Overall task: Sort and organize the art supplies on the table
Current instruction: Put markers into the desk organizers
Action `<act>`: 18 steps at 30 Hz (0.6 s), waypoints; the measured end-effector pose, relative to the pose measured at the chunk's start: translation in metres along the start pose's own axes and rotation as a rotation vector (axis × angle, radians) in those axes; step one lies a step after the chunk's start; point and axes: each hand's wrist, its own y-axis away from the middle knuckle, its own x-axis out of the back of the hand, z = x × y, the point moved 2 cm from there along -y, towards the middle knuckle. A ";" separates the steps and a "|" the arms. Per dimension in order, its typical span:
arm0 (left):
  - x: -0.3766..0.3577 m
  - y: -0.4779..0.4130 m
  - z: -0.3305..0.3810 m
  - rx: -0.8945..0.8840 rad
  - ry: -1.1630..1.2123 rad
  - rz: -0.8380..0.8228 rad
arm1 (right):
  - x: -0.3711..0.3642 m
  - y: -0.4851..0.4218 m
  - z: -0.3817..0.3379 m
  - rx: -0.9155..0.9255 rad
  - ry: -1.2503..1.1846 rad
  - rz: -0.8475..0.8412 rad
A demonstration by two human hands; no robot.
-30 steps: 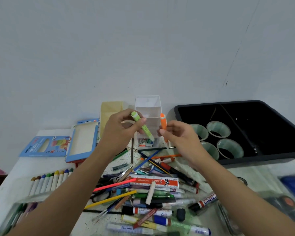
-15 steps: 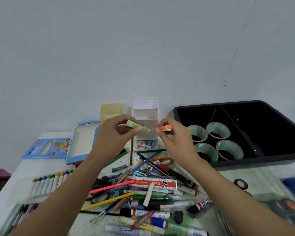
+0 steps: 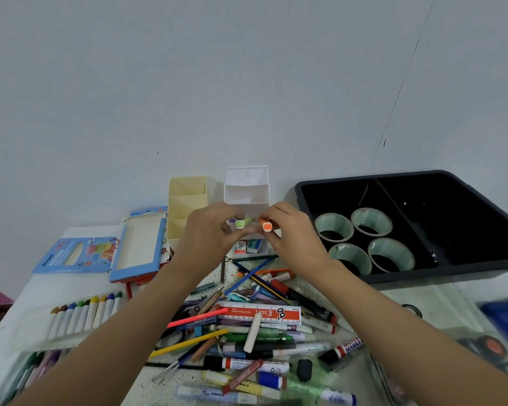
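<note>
Fingers on highlighters, ends toward camera.

A second ago the left grip held the green highlighter on a slant, its top up and to the left. The right grip held the orange highlighter upright, and the two pens were apart. Half a second ago both had been tipped nearly level, their ends meeting between the grips. Now each pen is turned so that one end faces the camera, and they sit just beside each other, pinched at the fingertips. Both grips have drawn closer together and now cover more of the lower front of the white organiser.
</note>
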 end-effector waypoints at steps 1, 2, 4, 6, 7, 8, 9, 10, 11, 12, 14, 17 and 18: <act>-0.001 -0.003 0.000 -0.028 -0.055 -0.019 | 0.000 -0.003 -0.001 0.007 0.011 -0.013; -0.002 -0.006 -0.001 -0.051 -0.116 -0.041 | 0.001 -0.006 -0.001 0.017 0.033 -0.027; -0.004 -0.012 -0.001 -0.078 -0.259 -0.101 | 0.003 -0.010 -0.002 0.043 0.095 -0.055; -0.006 -0.018 -0.001 -0.102 -0.389 -0.132 | 0.004 -0.012 -0.004 0.060 0.167 -0.087; -0.006 -0.020 0.000 -0.106 -0.435 -0.147 | 0.004 -0.012 -0.005 0.064 0.202 -0.103; -0.007 -0.022 0.002 -0.099 -0.481 -0.172 | 0.004 -0.012 -0.005 0.067 0.232 -0.114; -0.009 -0.024 0.003 -0.085 -0.532 -0.204 | 0.003 -0.011 -0.006 0.073 0.259 -0.119; -0.011 -0.027 0.003 -0.073 -0.584 -0.238 | 0.002 -0.011 -0.006 0.085 0.289 -0.113; -0.013 -0.029 0.004 -0.064 -0.624 -0.264 | 0.001 -0.011 -0.006 0.101 0.326 -0.097; -0.016 -0.032 0.004 -0.053 -0.648 -0.278 | 0.000 -0.011 -0.005 0.112 0.365 -0.073; -0.020 -0.035 0.001 -0.028 -0.658 -0.279 | 0.000 -0.012 -0.004 0.086 0.423 -0.031; -0.024 -0.032 -0.008 -0.018 -0.634 -0.255 | 0.000 -0.011 0.000 0.024 0.460 -0.001; -0.024 -0.029 -0.011 -0.023 -0.621 -0.245 | -0.001 -0.010 0.003 -0.001 0.445 -0.011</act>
